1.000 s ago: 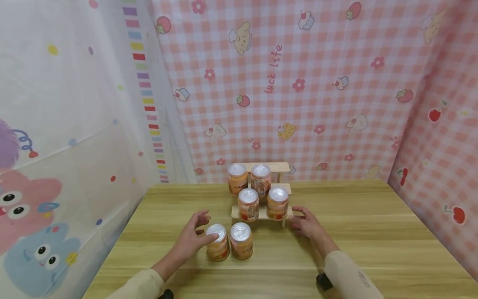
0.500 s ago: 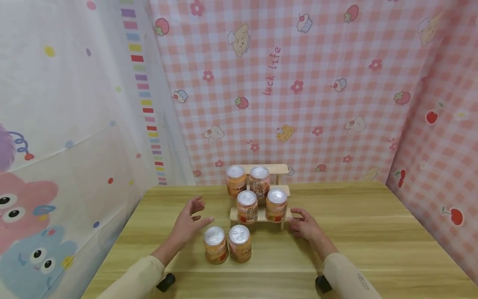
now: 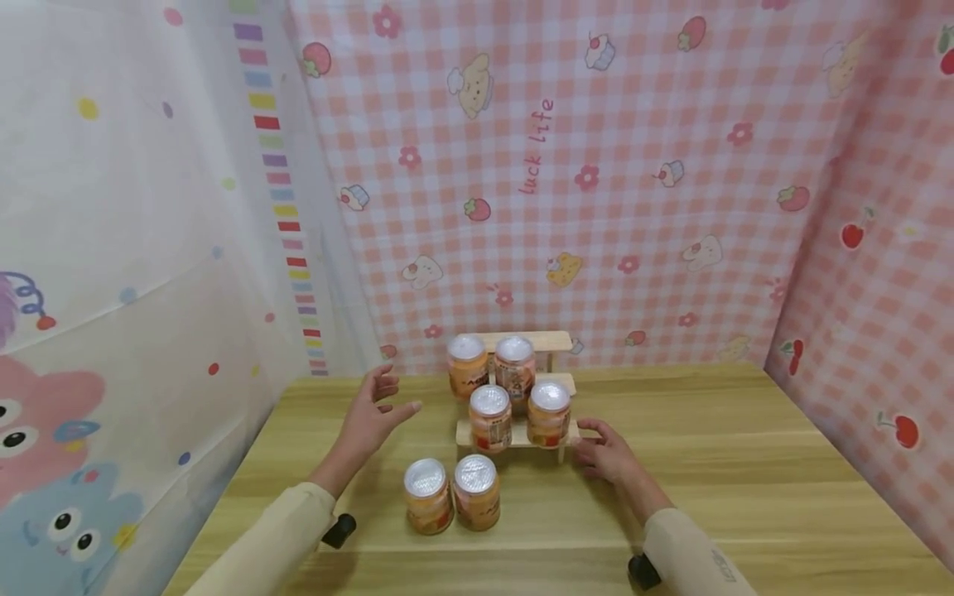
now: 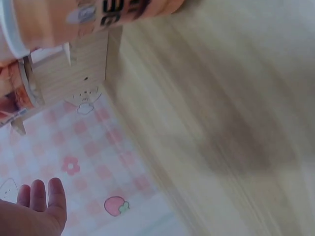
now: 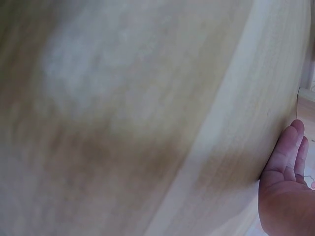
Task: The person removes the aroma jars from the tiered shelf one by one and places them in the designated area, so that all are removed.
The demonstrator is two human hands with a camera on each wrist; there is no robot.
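Note:
My left hand hovers over the table, left of a small wooden tiered rack, fingers spread and nothing in them. In the left wrist view its fingers reach up from the lower left corner, apart from a nearby orange can. At the right end of the rack's lowest board, my right hand has its fingers extended; whether it touches the wood is unclear. Silver-lidded orange cans stand on the rack: a left front can, a right front can, and two cans behind.
Two more orange cans, a left can and a right can, stand side by side on the wooden table before the rack. A pink checked cloth hangs behind, and a white printed cloth on the left.
My left hand has moved away from the left can on the table, going up and leftward. The right hand stays at the rack's end. The view shifts slightly.

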